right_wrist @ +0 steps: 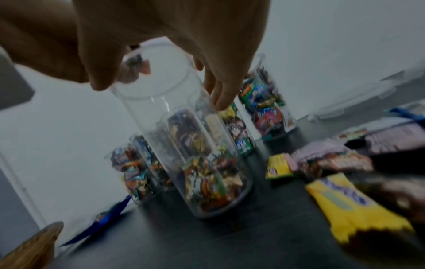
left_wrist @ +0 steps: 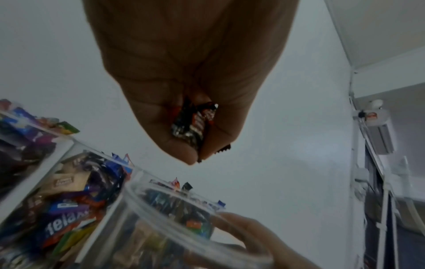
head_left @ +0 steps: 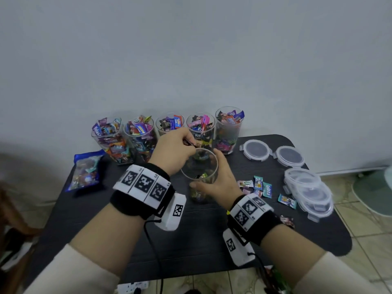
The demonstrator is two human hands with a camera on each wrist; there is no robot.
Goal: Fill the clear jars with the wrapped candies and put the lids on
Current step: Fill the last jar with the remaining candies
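Observation:
A clear jar [head_left: 199,166] stands mid-table with a shallow layer of wrapped candies at its bottom. My right hand [head_left: 219,176] grips it from the right, thumb on the near wall and fingers round the far side. My left hand [head_left: 187,143] hovers over the jar's mouth and pinches dark-wrapped candies [head_left: 196,144]. In the left wrist view these candies [left_wrist: 193,125] sit between thumb and fingers above the jar's rim [left_wrist: 138,203]. The right wrist view shows my right hand [right_wrist: 174,36] round the jar [right_wrist: 188,149] near its top.
Several jars full of candies [head_left: 140,134] line the wall behind. Loose candies [head_left: 257,185] lie just right of the held jar. Clear lids [head_left: 256,149] and a stack of lids [head_left: 307,187] sit at the right of the black table [head_left: 191,240]. A blue candy bag [head_left: 86,170] lies left.

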